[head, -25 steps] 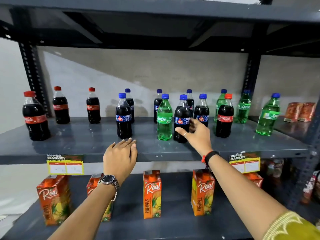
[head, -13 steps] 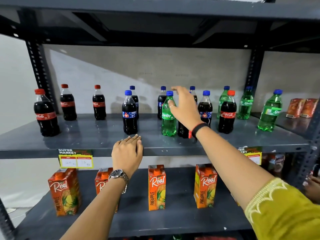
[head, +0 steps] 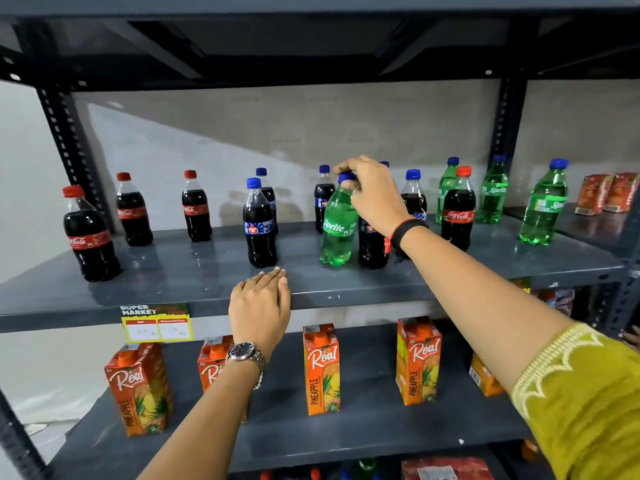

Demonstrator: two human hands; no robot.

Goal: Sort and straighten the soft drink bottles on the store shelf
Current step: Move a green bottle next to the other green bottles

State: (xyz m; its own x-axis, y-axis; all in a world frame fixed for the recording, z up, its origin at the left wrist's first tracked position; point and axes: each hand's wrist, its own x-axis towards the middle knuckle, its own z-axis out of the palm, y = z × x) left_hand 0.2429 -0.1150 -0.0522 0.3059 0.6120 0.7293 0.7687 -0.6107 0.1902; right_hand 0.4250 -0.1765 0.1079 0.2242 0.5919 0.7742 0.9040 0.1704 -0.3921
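A green Sprite bottle (head: pixel 337 230) with a blue cap stands mid-shelf, tilted slightly. My right hand (head: pixel 372 194) grips its cap and neck from above. A dark blue-capped cola bottle (head: pixel 372 247) stands right behind my wrist, partly hidden. My left hand (head: pixel 261 303) lies flat, fingers together, on the front edge of the grey shelf (head: pixel 450 282). Three red-capped Coca-Cola bottles (head: pixel 90 237) stand at the left. Another blue-capped cola bottle (head: pixel 259 228) stands just beyond my left hand. A red-capped Coca-Cola bottle (head: pixel 458 211) and more Sprite bottles (head: pixel 542 206) stand at the right.
Orange Real pineapple juice cartons (head: pixel 322 370) stand on the lower shelf. A yellow price tag (head: pixel 157 323) hangs on the shelf edge. Red packets (head: pixel 606 194) lie at the far right. Black uprights (head: pixel 69 150) frame the shelf; another shelf sits close overhead.
My right hand rose from the bottles' bodies to the Sprite bottle's cap and closed on it. The left hand stayed on the shelf edge. The camera moved closer.
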